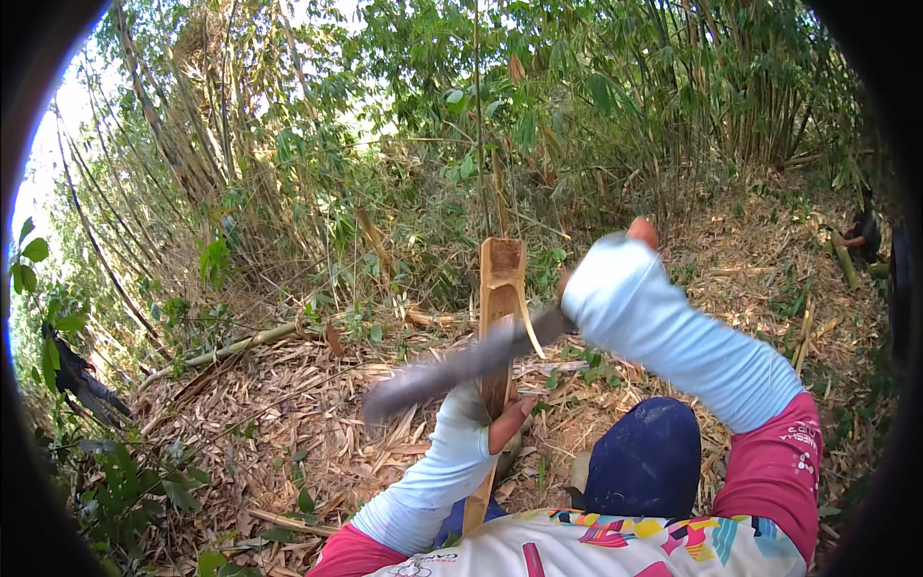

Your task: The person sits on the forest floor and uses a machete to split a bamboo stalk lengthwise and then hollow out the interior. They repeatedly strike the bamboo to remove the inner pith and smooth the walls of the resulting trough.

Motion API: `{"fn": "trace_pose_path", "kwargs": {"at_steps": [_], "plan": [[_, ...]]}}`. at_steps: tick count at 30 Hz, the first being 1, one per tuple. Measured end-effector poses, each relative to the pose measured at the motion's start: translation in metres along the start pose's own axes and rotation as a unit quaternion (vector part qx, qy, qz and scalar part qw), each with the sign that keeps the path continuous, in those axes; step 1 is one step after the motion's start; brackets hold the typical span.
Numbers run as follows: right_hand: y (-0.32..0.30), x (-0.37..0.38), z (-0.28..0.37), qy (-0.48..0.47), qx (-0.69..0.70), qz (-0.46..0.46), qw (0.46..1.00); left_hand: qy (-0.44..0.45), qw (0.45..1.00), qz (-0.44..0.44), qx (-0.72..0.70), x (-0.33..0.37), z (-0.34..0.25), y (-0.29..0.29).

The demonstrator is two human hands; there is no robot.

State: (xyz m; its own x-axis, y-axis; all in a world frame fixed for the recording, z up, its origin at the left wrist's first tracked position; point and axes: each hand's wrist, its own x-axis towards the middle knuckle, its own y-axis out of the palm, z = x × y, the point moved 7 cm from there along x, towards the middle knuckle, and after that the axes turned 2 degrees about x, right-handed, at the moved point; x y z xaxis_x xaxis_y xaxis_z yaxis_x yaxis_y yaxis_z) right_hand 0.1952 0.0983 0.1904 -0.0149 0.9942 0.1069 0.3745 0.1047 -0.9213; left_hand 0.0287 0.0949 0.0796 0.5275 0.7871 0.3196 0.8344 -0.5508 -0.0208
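A split piece of bamboo (502,264) stands nearly upright before me, its hollow inner side showing and a thin pale sliver (531,322) peeling from its edge. My left hand (473,415), in a light blue sleeve, is wrapped round its lower middle, thumb on the right side. The bamboo's lower end comes down close to my shirt. Closed on the handle of a machete, my right hand (611,279) is raised to the right of the bamboo. The motion-blurred machete blade (442,373) slants down to the left, across the bamboo just above my left hand; contact cannot be told.
My knee in dark blue cloth (644,457) is bent below my right forearm. Dry bamboo leaves (317,433) litter the ground, with a fallen stalk (236,348) at left. Another person's hand (852,238) shows by a green stalk at far right. Bamboo thicket (596,106) stands behind.
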Motion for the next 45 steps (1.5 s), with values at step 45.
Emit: {"fn": "trace_pose_path", "kwargs": {"at_steps": [45], "plan": [[0.174, -0.036, -0.068, 0.184, 0.657, -0.151, 0.715, -0.12, 0.981, -0.015, -0.154, -0.011, 0.005, -0.024]]}}
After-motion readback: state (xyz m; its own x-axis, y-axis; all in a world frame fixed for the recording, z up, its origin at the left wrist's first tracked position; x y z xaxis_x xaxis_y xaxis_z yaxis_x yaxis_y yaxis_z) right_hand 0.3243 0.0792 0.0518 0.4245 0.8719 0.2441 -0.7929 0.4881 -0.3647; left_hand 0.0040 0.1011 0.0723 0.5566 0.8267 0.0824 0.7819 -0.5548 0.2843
